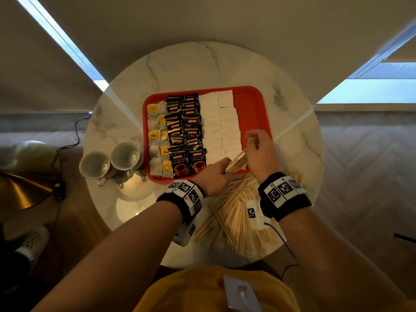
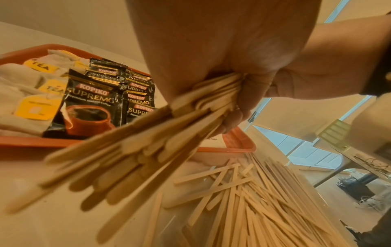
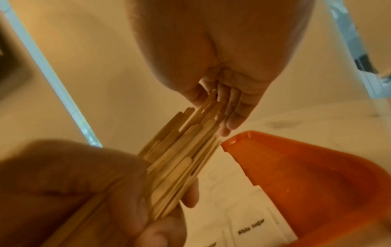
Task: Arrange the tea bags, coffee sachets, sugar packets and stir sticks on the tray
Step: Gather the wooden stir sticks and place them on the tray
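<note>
With tea bags, coffee sachets and sugar packets lining the red tray, the left hand is gripping a stir-stick bundle while the right hand is pinching its far ends at centre frame, the lower-frame loose stir sticks lying unsorted on the worktop.

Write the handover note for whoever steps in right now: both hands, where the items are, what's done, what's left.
Left hand: grips a bundle of stir sticks over the tray's near edge.
Right hand: fingers on the far end of the same bundle, seemingly squaring it.
Tray: tea bags in the left columns, coffee sachets in the middle, sugar packets to their right; the right strip is bare.
Loose sticks lie piled on the table near the person.
Done: tea, coffee, sugar.
Left: lay the bundle on the bare strip, probably, then gather the remaining sticks.
</note>
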Demonstrator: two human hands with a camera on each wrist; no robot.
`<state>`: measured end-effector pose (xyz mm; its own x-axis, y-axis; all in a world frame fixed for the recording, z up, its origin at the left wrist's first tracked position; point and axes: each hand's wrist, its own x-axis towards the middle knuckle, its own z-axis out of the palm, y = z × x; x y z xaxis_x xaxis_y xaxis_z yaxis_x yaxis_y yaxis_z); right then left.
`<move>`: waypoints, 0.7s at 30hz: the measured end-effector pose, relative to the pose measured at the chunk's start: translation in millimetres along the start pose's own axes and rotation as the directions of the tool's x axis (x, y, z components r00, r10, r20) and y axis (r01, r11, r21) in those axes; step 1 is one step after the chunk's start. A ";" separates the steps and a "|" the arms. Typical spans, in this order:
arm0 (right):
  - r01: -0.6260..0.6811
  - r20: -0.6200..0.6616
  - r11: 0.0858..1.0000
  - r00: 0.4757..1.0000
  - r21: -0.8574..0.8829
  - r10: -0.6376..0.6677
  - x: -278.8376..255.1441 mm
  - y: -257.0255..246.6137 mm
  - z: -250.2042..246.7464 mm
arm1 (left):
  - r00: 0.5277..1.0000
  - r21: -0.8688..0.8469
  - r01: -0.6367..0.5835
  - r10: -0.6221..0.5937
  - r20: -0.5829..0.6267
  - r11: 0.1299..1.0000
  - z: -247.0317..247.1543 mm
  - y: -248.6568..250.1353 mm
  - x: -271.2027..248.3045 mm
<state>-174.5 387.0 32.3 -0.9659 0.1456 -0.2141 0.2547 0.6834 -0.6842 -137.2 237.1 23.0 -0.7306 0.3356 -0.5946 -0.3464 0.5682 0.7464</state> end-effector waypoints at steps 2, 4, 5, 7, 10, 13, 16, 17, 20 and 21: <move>0.023 0.067 1.000 0.997 0.008 -0.023 0.0 -1.6 1.4 | 1.000 0.021 -0.017 0.017 0.000 1.000 0.2 1.7 1.2; 0.029 0.145 0.999 0.989 0.020 -0.032 -1.9 -5.3 -0.1 | 1.000 0.008 -0.021 0.021 -0.009 1.000 -0.8 0.1 3.5; 0.028 0.145 0.999 0.989 0.029 -0.032 -3.3 -7.8 -2.8 | 1.000 -0.007 -0.020 0.020 -0.024 1.000 -2.3 -2.2 5.6; -0.005 0.097 0.998 0.995 0.064 -0.001 -5.2 -10.7 -7.3 | 0.997 -0.056 -0.021 0.016 -0.077 0.998 -8.0 -5.5 8.1; -0.088 0.204 0.991 0.977 0.100 0.066 -12.8 -7.1 -5.9 | 0.977 -0.197 -0.030 -0.013 -0.214 0.980 -19.9 -8.8 9.4; -0.086 0.552 0.996 0.832 0.028 0.056 -28.9 0.0 6.9 | 0.939 -0.415 -0.097 -0.056 -0.340 0.905 -29.6 -7.4 10.3; -0.030 0.688 0.999 0.724 -0.038 0.048 -37.2 -1.7 22.5 | 0.913 -0.580 -0.174 -0.090 -0.398 0.796 -30.8 -1.7 9.7; -0.006 0.685 0.999 0.728 -0.044 0.035 -37.9 -5.0 27.7 | 0.910 -0.622 -0.199 -0.092 -0.403 0.758 -28.7 1.1 9.1; 0.043 0.633 0.999 0.774 -0.023 -0.019 -37.5 -14.0 40.0 | 0.912 -0.731 -0.238 -0.112 -0.395 0.640 -21.9 7.4 9.5; 0.040 0.620 0.999 0.784 -0.007 -0.027 -37.3 -14.5 42.1 | 0.912 -0.754 -0.231 -0.134 -0.388 0.614 -21.9 9.0 9.9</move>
<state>-140.2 341.5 20.8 -0.7353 -0.3479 -0.5816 0.2157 0.6934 -0.6875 -160.5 229.1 30.3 -0.8482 -0.0612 -0.5261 -0.4881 -0.2952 0.8213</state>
